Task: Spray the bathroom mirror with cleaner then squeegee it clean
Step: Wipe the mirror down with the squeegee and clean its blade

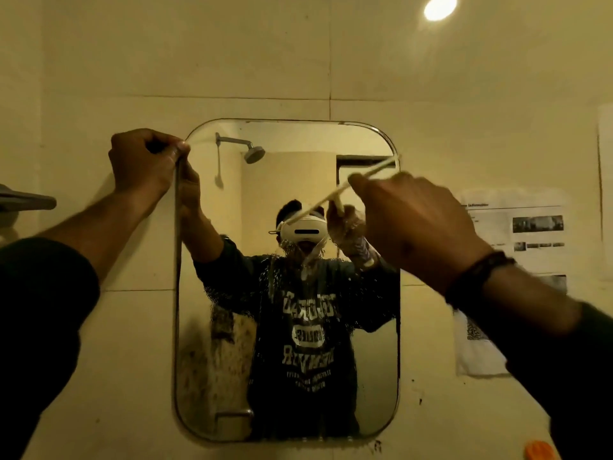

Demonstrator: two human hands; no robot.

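A tall mirror (365, 376) with rounded corners hangs on the tiled wall. Foam and droplets streak its middle and lower left. My left hand (144, 161) grips the mirror's upper left corner, fingers closed on the rim. My right hand (418, 227) is raised before the mirror's upper right and holds a squeegee (374, 169). Its pale blade runs slanted from the mirror's upper right edge down to the left, against the glass. The handle is hidden inside my fist. No spray bottle is in view.
Printed paper sheets (520, 227) are stuck to the wall right of the mirror. An orange object (539, 451) shows at the bottom right. A grey fixture (26, 200) juts out at the left edge. A ceiling lamp (439, 7) glows at top right.
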